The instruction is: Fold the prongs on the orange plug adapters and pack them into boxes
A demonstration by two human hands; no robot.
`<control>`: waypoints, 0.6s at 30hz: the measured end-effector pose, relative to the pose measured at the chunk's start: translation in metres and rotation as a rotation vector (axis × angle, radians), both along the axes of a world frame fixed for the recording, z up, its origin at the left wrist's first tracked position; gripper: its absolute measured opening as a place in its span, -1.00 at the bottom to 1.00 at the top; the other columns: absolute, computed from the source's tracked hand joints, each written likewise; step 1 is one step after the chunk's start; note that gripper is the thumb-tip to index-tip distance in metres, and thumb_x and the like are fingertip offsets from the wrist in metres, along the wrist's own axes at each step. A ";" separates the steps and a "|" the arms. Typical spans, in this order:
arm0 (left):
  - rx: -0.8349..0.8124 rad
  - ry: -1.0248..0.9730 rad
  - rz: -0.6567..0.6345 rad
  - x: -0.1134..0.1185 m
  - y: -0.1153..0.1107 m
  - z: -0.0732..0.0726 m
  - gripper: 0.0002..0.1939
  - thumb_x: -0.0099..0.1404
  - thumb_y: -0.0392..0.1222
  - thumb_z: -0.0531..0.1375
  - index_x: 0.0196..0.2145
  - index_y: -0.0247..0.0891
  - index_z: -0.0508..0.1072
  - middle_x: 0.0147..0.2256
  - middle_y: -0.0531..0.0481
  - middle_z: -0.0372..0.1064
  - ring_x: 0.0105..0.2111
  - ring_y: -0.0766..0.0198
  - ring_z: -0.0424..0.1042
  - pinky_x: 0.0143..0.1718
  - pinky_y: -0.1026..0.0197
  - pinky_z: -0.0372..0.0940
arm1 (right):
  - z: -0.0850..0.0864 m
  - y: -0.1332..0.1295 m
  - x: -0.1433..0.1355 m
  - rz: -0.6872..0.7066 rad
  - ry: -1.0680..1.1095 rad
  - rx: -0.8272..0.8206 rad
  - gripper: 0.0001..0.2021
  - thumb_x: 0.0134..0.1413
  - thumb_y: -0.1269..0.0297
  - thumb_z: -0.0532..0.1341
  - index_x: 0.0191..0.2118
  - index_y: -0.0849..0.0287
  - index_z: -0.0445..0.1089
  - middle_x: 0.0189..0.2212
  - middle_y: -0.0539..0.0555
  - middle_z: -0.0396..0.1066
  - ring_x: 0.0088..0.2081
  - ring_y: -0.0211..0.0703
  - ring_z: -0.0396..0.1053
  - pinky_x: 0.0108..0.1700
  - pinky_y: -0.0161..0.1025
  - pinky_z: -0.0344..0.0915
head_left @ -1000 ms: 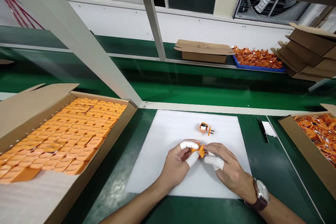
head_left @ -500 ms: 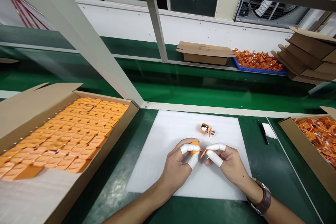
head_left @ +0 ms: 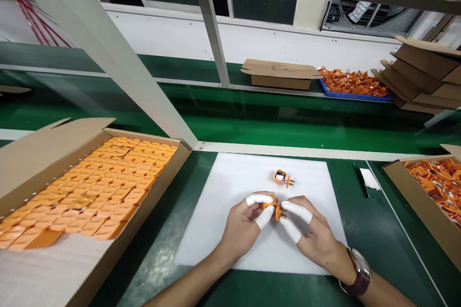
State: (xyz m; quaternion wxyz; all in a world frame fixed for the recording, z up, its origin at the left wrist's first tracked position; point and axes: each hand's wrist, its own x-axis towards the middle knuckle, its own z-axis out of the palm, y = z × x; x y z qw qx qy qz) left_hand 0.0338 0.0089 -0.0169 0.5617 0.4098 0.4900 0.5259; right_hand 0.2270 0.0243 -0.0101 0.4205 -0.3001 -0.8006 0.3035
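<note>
Twisting risks slippage, since the boxy orange plastic housing (head_left: 268, 203) is pinched nearly closed by the left hand (head_left: 238, 231), the pronged orange plastic cap (head_left: 278, 212) by the right hand (head_left: 319, 241).

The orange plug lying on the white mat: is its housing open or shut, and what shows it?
Open: the inside of the housing shows, and the pronged cover is beside it, not on it.

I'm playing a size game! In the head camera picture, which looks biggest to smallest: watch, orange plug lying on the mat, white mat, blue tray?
1. White mat
2. Blue tray
3. Watch
4. Orange plug
</note>
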 end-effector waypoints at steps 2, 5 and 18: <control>-0.017 -0.034 -0.009 -0.001 0.001 0.002 -0.82 0.15 -0.14 0.38 -0.30 -0.25 0.56 -0.09 -0.16 0.59 -0.15 0.09 0.59 -0.10 0.12 0.49 | -0.002 0.001 -0.003 -0.033 0.056 -0.060 -0.57 0.20 0.52 0.26 0.13 0.00 0.35 -0.04 0.15 0.46 0.00 -0.02 0.45 0.00 -0.03 0.48; -0.038 -0.055 -0.023 -0.001 0.001 0.004 -0.78 0.10 -0.11 0.42 -0.33 -0.27 0.58 -0.13 -0.17 0.61 -0.18 0.07 0.60 -0.14 0.11 0.51 | -0.004 0.001 -0.007 0.026 0.077 0.025 -0.53 0.19 0.58 0.24 0.14 -0.03 0.35 -0.01 0.14 0.47 0.03 0.00 0.44 0.01 0.03 0.47; -0.069 -0.032 -0.164 -0.010 0.000 0.008 -0.64 0.13 -0.09 0.41 -0.11 -0.23 0.60 -0.06 -0.18 0.59 -0.03 -0.03 0.56 0.08 -0.06 0.43 | 0.008 0.016 0.011 0.157 -0.128 0.145 -0.46 0.29 0.52 0.17 0.31 0.00 0.16 0.08 0.21 0.42 0.10 0.03 0.38 0.07 0.09 0.44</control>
